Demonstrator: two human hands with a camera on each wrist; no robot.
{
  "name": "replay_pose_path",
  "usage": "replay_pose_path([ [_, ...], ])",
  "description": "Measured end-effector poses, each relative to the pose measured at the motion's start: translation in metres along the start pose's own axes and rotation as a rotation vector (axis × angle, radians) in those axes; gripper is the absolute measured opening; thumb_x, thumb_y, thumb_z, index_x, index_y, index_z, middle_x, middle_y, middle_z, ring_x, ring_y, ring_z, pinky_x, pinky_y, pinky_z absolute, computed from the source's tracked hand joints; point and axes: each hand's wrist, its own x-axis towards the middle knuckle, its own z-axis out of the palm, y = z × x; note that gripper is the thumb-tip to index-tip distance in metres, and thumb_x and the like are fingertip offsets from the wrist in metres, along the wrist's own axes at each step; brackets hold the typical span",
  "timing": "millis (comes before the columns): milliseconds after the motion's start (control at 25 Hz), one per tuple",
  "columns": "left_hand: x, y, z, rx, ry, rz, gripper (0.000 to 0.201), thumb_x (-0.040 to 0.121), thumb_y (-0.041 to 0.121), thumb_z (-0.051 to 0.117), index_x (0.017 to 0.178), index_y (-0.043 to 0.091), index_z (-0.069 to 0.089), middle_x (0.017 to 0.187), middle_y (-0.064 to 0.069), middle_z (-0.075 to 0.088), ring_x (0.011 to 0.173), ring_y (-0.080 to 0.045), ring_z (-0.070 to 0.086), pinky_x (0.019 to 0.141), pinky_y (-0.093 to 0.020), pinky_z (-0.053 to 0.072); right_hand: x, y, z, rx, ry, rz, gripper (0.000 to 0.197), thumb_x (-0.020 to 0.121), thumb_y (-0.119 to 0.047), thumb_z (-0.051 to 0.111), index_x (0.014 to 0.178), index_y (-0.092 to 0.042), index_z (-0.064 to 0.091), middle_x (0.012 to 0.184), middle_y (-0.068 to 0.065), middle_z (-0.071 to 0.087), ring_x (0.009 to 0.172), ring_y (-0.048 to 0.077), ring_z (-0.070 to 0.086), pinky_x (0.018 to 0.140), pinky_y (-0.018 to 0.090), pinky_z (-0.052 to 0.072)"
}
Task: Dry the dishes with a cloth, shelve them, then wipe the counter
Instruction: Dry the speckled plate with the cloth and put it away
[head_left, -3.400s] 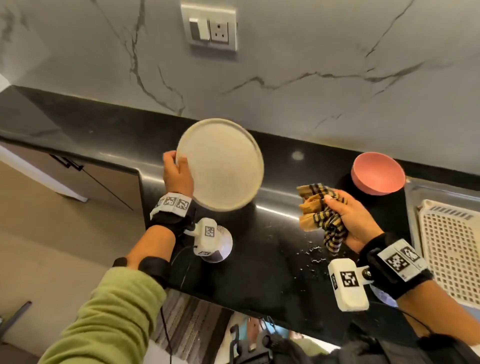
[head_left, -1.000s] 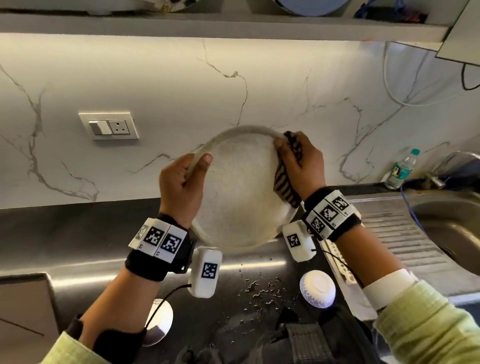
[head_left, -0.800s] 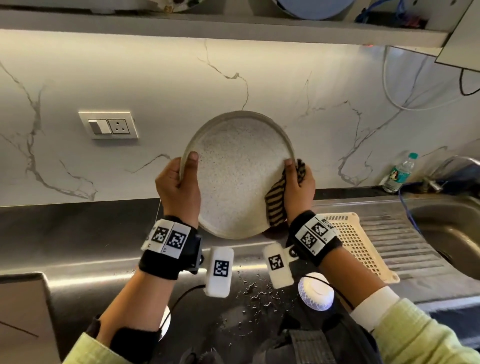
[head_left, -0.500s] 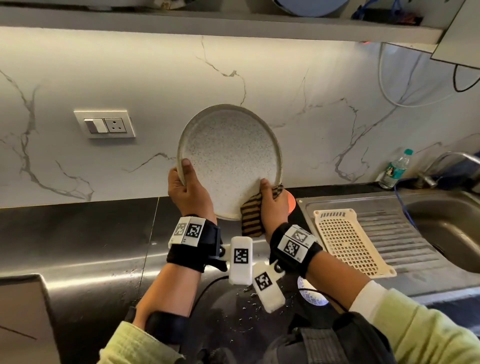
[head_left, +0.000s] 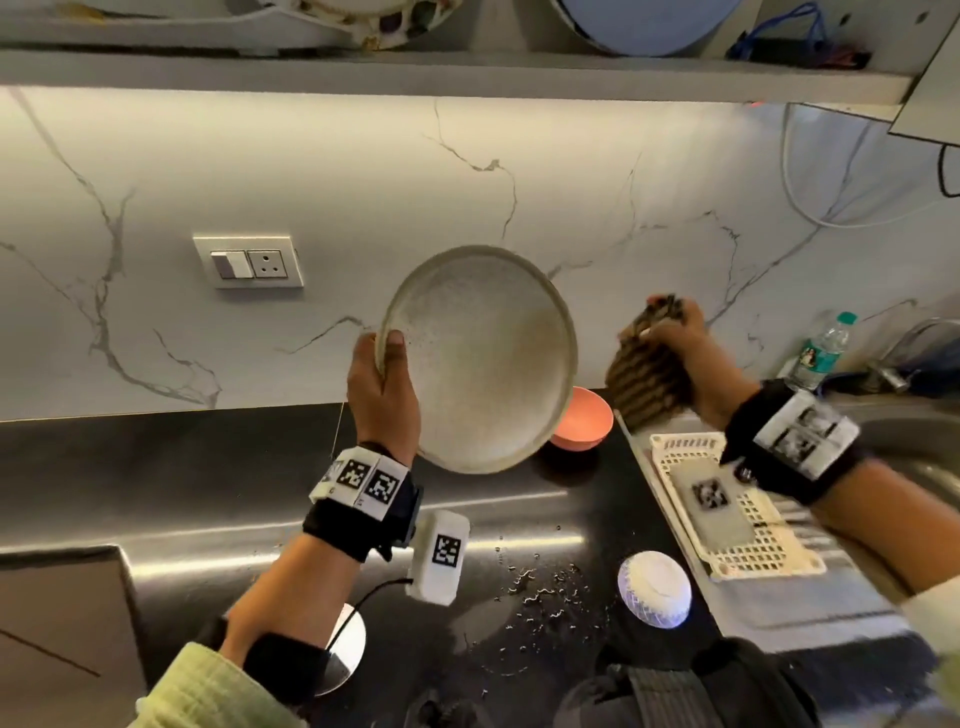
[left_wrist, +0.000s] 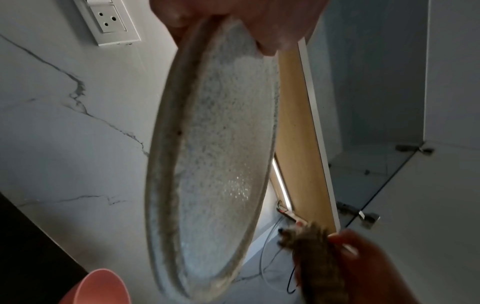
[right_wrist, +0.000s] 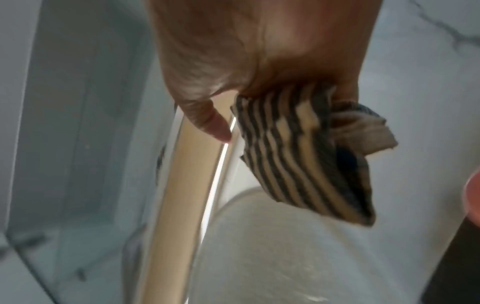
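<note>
A speckled cream plate (head_left: 483, 358) is held up on edge above the black counter (head_left: 545, 525), its face toward me. My left hand (head_left: 382, 384) grips its left rim, thumb on the front. The plate (left_wrist: 215, 156) fills the left wrist view. My right hand (head_left: 680, 358) is off to the plate's right, apart from it, gripping a bunched striped cloth (head_left: 647, 374). The cloth (right_wrist: 309, 156) hangs from that hand in the right wrist view, with the plate (right_wrist: 272, 257) below it.
A pink bowl (head_left: 579, 421) sits on the counter behind the plate. A white perforated tray (head_left: 737, 519) lies on the steel drainboard, the sink and a water bottle (head_left: 818, 353) beyond. Water drops (head_left: 545, 587) spot the counter. A shelf (head_left: 467, 73) with dishes runs overhead.
My right hand has taken the cloth off the plate's lower right rim and swung it up and out to the right. The left hand keeps the plate, which has tilted a little.
</note>
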Motion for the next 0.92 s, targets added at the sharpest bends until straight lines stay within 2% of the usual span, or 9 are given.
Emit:
replay_pose_path([
  [40, -0.005, -0.001, 0.001, 0.020, -0.055, 0.007, 0.026, 0.099, 0.019, 0.043, 0.073, 0.022, 0.043, 0.065, 0.008, 0.037, 0.054, 0.003, 0.037, 0.054, -0.012, 0.031, 0.004, -0.016, 0.001, 0.108, -0.039, 0.003, 0.053, 0.082, -0.002, 0.049, 0.130, -0.023, 0.039, 0.110, 0.012, 0.057, 0.100, 0.031, 0.059, 0.075, 0.036, 0.051],
  [120, -0.009, -0.001, 0.005, 0.080, -0.141, 0.018, 0.023, 0.098, 0.026, 0.043, 0.076, 0.017, 0.047, 0.065, 0.008, 0.040, 0.055, 0.001, 0.038, 0.055, -0.015, 0.032, 0.003, -0.031, 0.014, -0.074, -0.155, -0.165, 0.067, 0.078, 0.011, 0.045, 0.132, -0.028, 0.038, 0.114, 0.006, 0.055, 0.102, 0.025, 0.058, 0.079, 0.037, 0.054],
  [240, -0.013, 0.007, 0.013, 0.070, -0.195, -0.046, 0.025, 0.098, 0.031, 0.044, 0.077, 0.017, 0.047, 0.066, 0.007, 0.041, 0.059, -0.006, 0.038, 0.057, -0.022, 0.035, -0.007, -0.034, 0.042, -0.579, -0.139, -0.580, 0.061, 0.079, -0.005, 0.066, 0.129, -0.025, 0.037, 0.106, -0.006, 0.056, 0.091, 0.012, 0.061, 0.073, 0.024, 0.055],
  [360, -0.018, 0.015, 0.015, 0.016, -0.223, -0.113, 0.028, 0.098, 0.028, 0.044, 0.071, 0.023, 0.042, 0.064, 0.007, 0.039, 0.056, -0.005, 0.035, 0.054, -0.018, 0.034, -0.005, -0.018, 0.064, -0.954, 0.001, -0.772, 0.043, 0.083, -0.022, 0.065, 0.124, -0.016, 0.052, 0.115, 0.003, 0.061, 0.097, 0.023, 0.060, 0.081, 0.039, 0.052],
  [480, -0.014, 0.017, 0.012, -0.031, -0.224, -0.110, 0.029, 0.098, 0.026, 0.045, 0.069, 0.020, 0.044, 0.063, 0.007, 0.037, 0.051, -0.001, 0.032, 0.052, -0.016, 0.031, 0.001, -0.002, 0.077, -0.900, 0.019, -0.830, 0.038, 0.086, -0.014, 0.062, 0.124, -0.015, 0.060, 0.123, 0.007, 0.061, 0.106, 0.033, 0.055, 0.091, 0.041, 0.046],
  [600, -0.008, 0.018, 0.011, -0.078, -0.244, -0.106, 0.026, 0.098, 0.025, 0.044, 0.074, 0.015, 0.048, 0.064, 0.005, 0.038, 0.053, -0.001, 0.032, 0.053, -0.018, 0.032, -0.003, 0.008, 0.092, -0.913, 0.004, -1.010, 0.039, 0.088, -0.016, 0.054, 0.126, -0.008, 0.059, 0.128, 0.014, 0.059, 0.118, 0.038, 0.053, 0.101, 0.046, 0.042],
  [720, -0.003, 0.015, 0.009, -0.145, -0.274, -0.079, 0.028, 0.099, 0.029, 0.042, 0.081, 0.011, 0.054, 0.069, 0.001, 0.047, 0.063, -0.006, 0.041, 0.060, -0.021, 0.037, -0.013, 0.008, 0.105, -0.961, -0.187, -1.156, 0.043, 0.090, -0.016, 0.045, 0.130, -0.002, 0.054, 0.133, 0.018, 0.055, 0.127, 0.037, 0.046, 0.108, 0.044, 0.035],
  [840, 0.006, 0.010, 0.007, -0.158, -0.302, -0.069, 0.032, 0.092, 0.042, 0.042, 0.082, 0.017, 0.058, 0.080, -0.006, 0.058, 0.077, -0.018, 0.054, 0.072, -0.031, 0.047, -0.017, 0.009, 0.108, -0.992, -0.312, -1.206, 0.041, 0.091, -0.017, 0.044, 0.130, -0.010, 0.055, 0.131, 0.012, 0.056, 0.124, 0.035, 0.047, 0.104, 0.046, 0.040],
  [920, 0.011, 0.010, 0.005, -0.088, -0.266, -0.051, 0.033, 0.089, 0.049, 0.043, 0.074, 0.023, 0.055, 0.072, -0.001, 0.055, 0.071, -0.017, 0.053, 0.069, -0.036, 0.045, -0.021, 0.017, 0.107, -1.064, -0.397, -1.242, 0.040, 0.089, -0.016, 0.045, 0.127, -0.019, 0.058, 0.127, 0.007, 0.057, 0.115, 0.034, 0.050, 0.091, 0.050, 0.046],
])
